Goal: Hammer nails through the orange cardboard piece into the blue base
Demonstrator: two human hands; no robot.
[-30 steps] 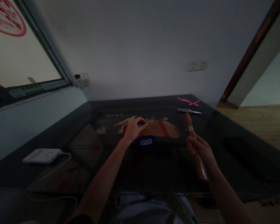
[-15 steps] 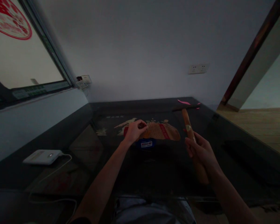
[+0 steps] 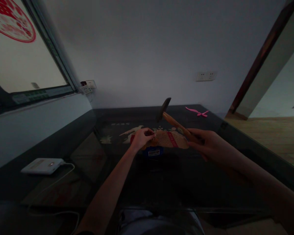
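Note:
A tan insole-like piece [image 3: 163, 138] with a red band lies across a small blue box [image 3: 154, 151] on the dark table. My left hand [image 3: 142, 137] is closed at the left part of the tan piece, its fingertips pinched on something too small to make out. My right hand [image 3: 203, 142] is wrapped round the wooden handle of a hammer [image 3: 175, 123]. The dark hammer head is raised up and to the right of my left hand, above the table.
A white power bank [image 3: 42, 166] with a white cable lies on the left. Near the table's back right edge is a pink ribbon [image 3: 197, 112]. Wall sockets [image 3: 206, 76] are on the wall behind the dark table [image 3: 181, 182].
The hammer has swung left and its head has risen from the back right toward the tan piece. My right hand has turned with it. My left hand has stayed in place.

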